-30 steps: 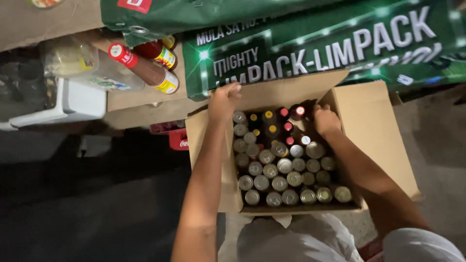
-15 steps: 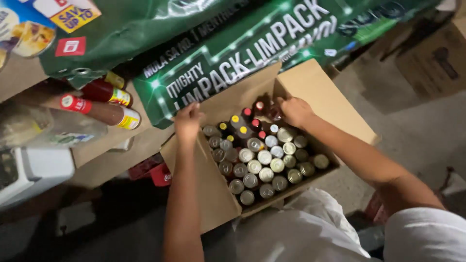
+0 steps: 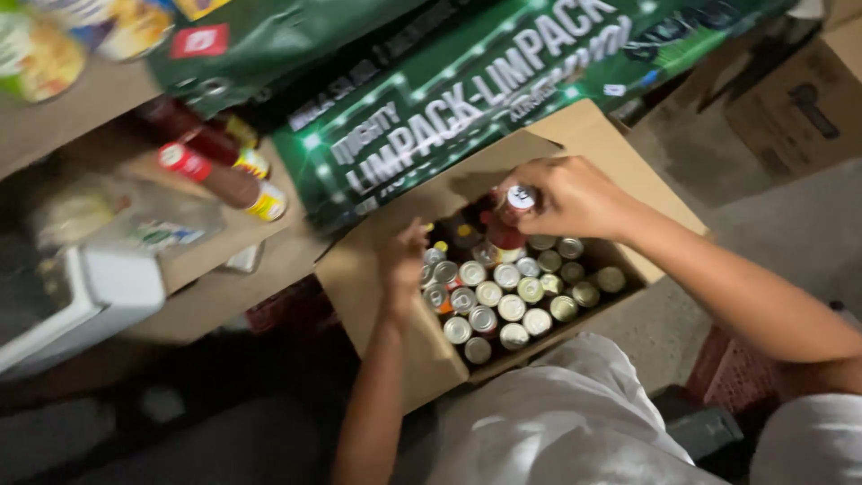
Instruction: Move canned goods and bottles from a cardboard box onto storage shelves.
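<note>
Gripping bottle point(image 3: 514, 216), right hand point(image 3: 566, 196)

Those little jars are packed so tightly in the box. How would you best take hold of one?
Probably by the lid, from straight above. The jars stand upright, side by side in the cardboard box, so only their round tops are free. The right hand grips a red jar near its top that way.

Brown cardboard box point(image 3: 593, 135), silver-topped cans point(image 3: 512, 307), red bottle point(image 3: 508, 224), green banner point(image 3: 467, 117)
</note>
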